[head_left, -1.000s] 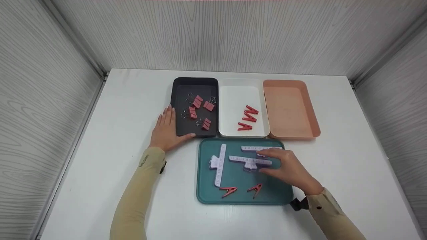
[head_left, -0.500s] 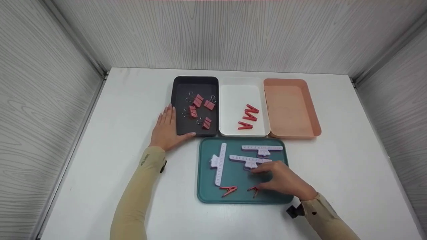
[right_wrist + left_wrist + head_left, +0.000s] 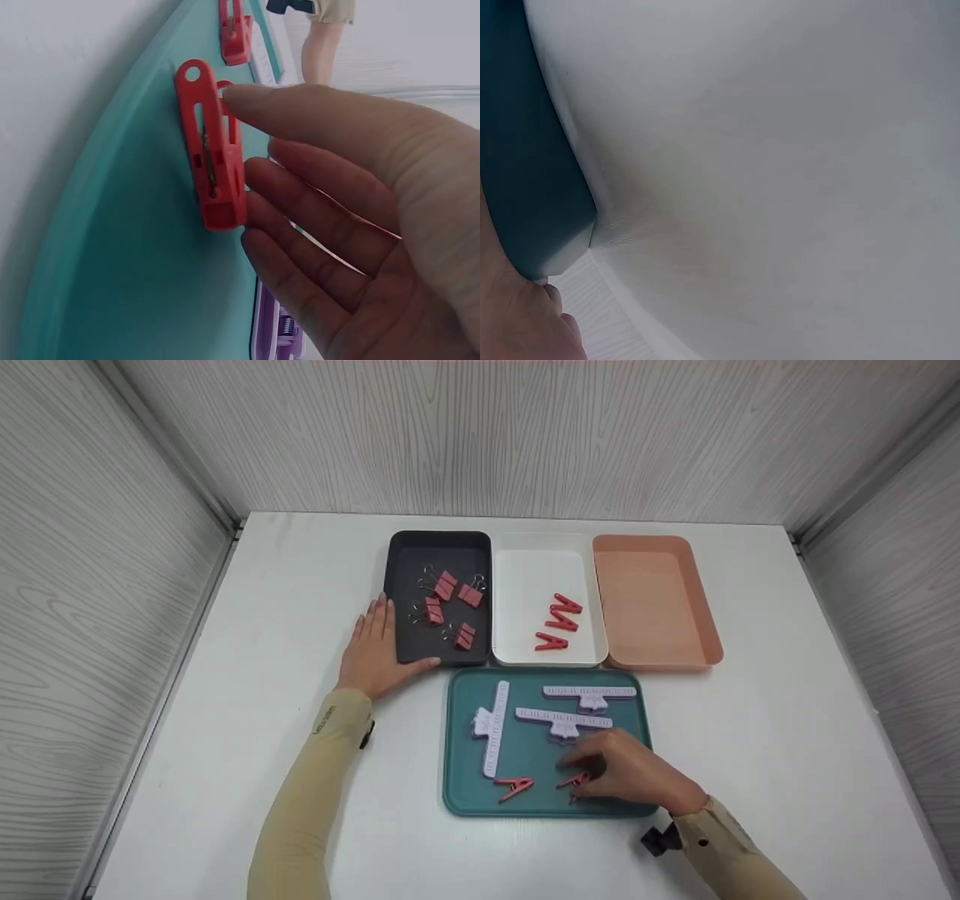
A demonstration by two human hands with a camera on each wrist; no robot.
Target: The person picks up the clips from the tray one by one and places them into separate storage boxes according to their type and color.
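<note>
In the head view my left hand (image 3: 371, 652) lies with straight fingers along the left side of the black tray (image 3: 442, 655), its thumb at the near edge. Several pinkish-red binder clips (image 3: 464, 637) lie in that tray. Over the right part of the teal tray (image 3: 469, 802), my right hand (image 3: 626, 772) surrounds a red clothespin (image 3: 214, 150) loosely. The right wrist view has the thumb tip at one handle and the other fingertips beside the clip, without a plain pinch. Another red clothespin (image 3: 514, 788) and three lilac ruler-shaped clips (image 3: 491, 730) share the teal tray.
A white tray (image 3: 510, 652) with three red clothespins (image 3: 551, 642) stands beside the black one. To its right is a peach tray (image 3: 652, 600). All three adjoin along the far side of the teal tray. Grey wood-grain panels (image 3: 480, 442) enclose the white table (image 3: 225, 720).
My right hand has moved from the lilac clips toward the near side of the teal tray, down to the red clothespin, and its fingers have drawn closer together. The left hand stays put.
</note>
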